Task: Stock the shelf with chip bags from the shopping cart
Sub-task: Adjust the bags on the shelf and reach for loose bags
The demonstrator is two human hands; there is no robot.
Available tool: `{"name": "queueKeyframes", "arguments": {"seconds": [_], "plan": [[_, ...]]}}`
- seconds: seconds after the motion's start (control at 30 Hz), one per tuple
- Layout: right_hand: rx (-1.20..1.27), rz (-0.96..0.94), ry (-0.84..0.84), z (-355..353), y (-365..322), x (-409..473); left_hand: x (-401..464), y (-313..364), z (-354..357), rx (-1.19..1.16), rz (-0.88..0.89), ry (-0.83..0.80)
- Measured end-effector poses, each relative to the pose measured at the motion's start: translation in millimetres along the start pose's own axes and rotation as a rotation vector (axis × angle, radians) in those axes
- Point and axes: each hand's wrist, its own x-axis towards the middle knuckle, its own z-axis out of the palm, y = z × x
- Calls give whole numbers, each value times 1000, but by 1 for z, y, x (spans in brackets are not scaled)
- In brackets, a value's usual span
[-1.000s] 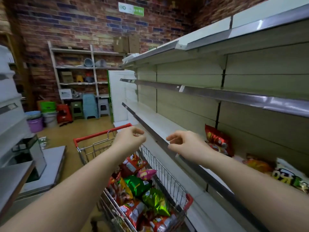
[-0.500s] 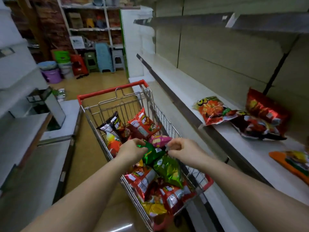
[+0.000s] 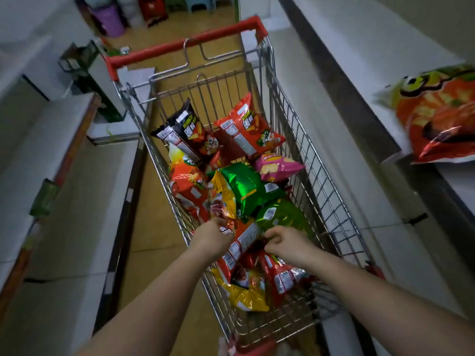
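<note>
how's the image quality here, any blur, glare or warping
Head view: dim, dull lighting; motion blur smears the edges, worst on the left counters and the chip bag on the shelf; wide-angle warping bows the shopping cart sides and shelf lines; glare glints off the green foil bags; both hands stay fairly sharp.

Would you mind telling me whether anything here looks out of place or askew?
The large orange chip bag on the shelf lies flat and skewed, its lower corner hanging over the shelf's front edge rather than standing upright. The bags in the shopping cart are a loose jumble, which is expected. Nothing looks spilled or torn.
</note>
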Motion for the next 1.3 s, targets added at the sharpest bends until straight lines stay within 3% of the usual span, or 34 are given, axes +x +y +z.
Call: {"name": "queueKeyframes", "arguments": {"seconds": [0.43,0.8,0.97,1.13,1.23,1.3], "plan": [[153,99,-12,63,39,78,85,-28,36,335,-100,-45],[46,18,-47,93,52,86,108,-40,39,431,-91,-171],[-48,-104,2,88,59,77,101,-34,38,225,-18,-203],[-220,-260,3,68,61,72,100,-25,23,-87,-128,-285],[-100,-402,54,51,58,63,95,-24,8,-180,-163,-356],[150,-384,41,39,51,56,92,-25,-4,-273,-186,-354]]}}
